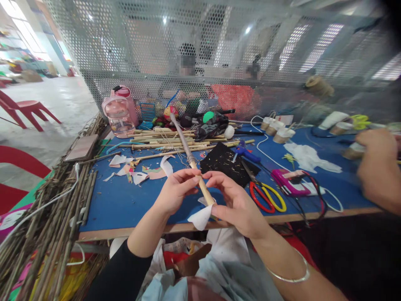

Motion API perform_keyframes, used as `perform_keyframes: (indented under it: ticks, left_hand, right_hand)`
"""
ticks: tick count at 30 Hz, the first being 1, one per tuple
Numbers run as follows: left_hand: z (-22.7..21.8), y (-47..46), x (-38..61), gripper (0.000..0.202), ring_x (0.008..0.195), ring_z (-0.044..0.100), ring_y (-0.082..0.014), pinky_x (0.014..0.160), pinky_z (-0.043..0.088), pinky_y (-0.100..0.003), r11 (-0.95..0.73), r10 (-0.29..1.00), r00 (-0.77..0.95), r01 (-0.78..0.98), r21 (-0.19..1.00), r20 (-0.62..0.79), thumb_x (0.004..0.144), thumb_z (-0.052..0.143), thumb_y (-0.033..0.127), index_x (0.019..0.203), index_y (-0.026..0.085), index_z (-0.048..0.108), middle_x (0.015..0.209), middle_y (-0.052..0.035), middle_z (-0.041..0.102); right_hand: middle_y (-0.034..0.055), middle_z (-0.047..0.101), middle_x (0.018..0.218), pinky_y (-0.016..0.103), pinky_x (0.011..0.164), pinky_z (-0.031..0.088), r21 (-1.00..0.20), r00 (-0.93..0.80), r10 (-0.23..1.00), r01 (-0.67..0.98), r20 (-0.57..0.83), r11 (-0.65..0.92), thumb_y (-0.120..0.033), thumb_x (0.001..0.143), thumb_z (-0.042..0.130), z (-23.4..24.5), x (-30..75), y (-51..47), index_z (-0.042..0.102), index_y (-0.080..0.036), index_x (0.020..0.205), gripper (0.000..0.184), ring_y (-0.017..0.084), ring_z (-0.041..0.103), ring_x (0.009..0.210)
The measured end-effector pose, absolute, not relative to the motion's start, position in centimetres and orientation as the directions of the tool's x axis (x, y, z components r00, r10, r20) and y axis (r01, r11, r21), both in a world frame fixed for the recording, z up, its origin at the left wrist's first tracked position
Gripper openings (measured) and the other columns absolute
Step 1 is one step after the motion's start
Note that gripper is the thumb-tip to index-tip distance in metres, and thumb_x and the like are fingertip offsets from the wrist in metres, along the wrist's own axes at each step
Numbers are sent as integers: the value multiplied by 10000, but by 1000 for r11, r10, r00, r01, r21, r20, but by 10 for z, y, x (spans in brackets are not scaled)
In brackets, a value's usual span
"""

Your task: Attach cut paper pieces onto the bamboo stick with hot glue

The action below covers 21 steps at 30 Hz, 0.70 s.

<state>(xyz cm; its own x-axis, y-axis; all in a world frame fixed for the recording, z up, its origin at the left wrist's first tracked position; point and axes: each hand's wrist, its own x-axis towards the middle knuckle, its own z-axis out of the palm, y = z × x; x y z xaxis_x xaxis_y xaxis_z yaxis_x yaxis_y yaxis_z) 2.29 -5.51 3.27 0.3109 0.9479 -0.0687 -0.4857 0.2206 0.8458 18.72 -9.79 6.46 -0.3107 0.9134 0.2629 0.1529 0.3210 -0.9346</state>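
Note:
A slender wooden stick [184, 142] points away from me over the blue table, its far end by a red and yellow ball [171, 113]. My left hand [175, 190] pinches it from the left with thumb and fingers. My right hand [238, 202] curls around its near end, the thumb by a white petal-shaped piece [201, 218] that hangs at that end. Whether this piece is fixed to the stick, I cannot tell. Beyond my right hand are scissors [267, 196] with red and yellow handles, a black cloth [225, 161] and a blue glue gun [246, 152].
White and coloured scraps [139, 177] lie at left, below a pile of sticks [169, 140]. A pink bottle [119, 115] stands at the back left, near bundled twigs [46, 209]. At right are a magenta power bank [286, 182], cables and another person's hand [380, 163]. Perforated metal [140, 50] rises behind.

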Motion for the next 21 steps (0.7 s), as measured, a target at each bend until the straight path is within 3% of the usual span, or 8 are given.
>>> perform_keyframes:
  ticks: [6,11,16,21]
  left_hand:
    - [34,-55,23,226,708,596,-102,577,468,-184,207,946,319,-461,863,-57,685,722,256,889,172,678,871,-35,665]
    - [35,-55,24,245,703,592,-106,537,449,-167,192,949,310,-435,880,-54,688,718,279,904,173,676,890,-51,668]
    - [33,-55,27,251,673,581,-93,526,435,-160,190,947,315,-410,892,-57,685,720,292,902,173,680,878,-44,664]
    - [33,-56,25,256,662,582,-98,515,428,-165,194,944,325,-409,891,-57,676,726,300,890,169,677,871,-47,671]
  right_hand:
    - [61,394,1346,416,1015,305,-920,-145,944,222,296,323,-117,659,527,54,175,-104,403,-260,1198,571,224,396,1225]
    - [59,329,1399,433,1030,290,-909,2,945,272,327,314,-125,646,523,51,166,-108,338,-276,1267,665,233,315,1288]
    - [51,442,1304,449,1008,322,-964,44,974,162,221,211,-107,667,427,45,160,-105,385,-277,1237,596,223,420,1208]
    - [67,453,1284,404,973,368,-952,90,957,158,277,261,-182,793,426,40,163,-101,391,-266,1249,465,215,415,1210]
